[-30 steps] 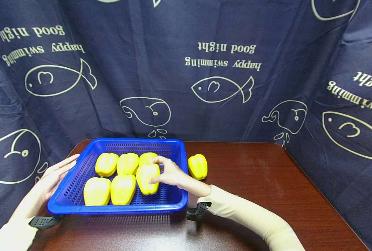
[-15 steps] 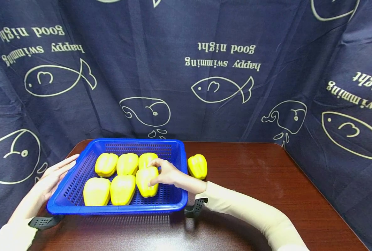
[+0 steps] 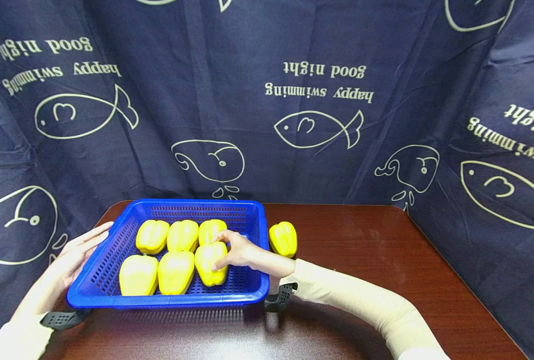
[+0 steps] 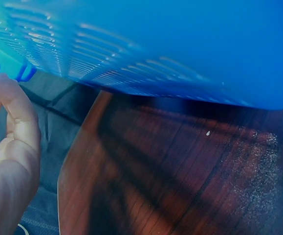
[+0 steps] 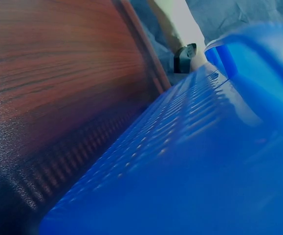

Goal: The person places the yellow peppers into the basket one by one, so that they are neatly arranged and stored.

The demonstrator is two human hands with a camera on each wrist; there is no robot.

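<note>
A blue plastic basket with slotted walls holds several yellow bell peppers in two rows. My right hand reaches over its right rim and pinches the front-row bell pepper on the right between thumb and fingers. That pepper sits low in the basket, next to the others. Along the left outer side, my left hand lies with fairly straight fingers touching the rim. In the left wrist view, the left hand has its fingertips by the blue rim. The right wrist view shows the basket wall but hides the right hand.
One more yellow bell pepper lies on the brown wooden table, just right of the basket. A dark blue curtain with fish drawings stands behind and beside the table.
My right hand has lowered the bell pepper slightly and drawn it a little toward the front of the basket. The left hand and the basket have stayed in place.
</note>
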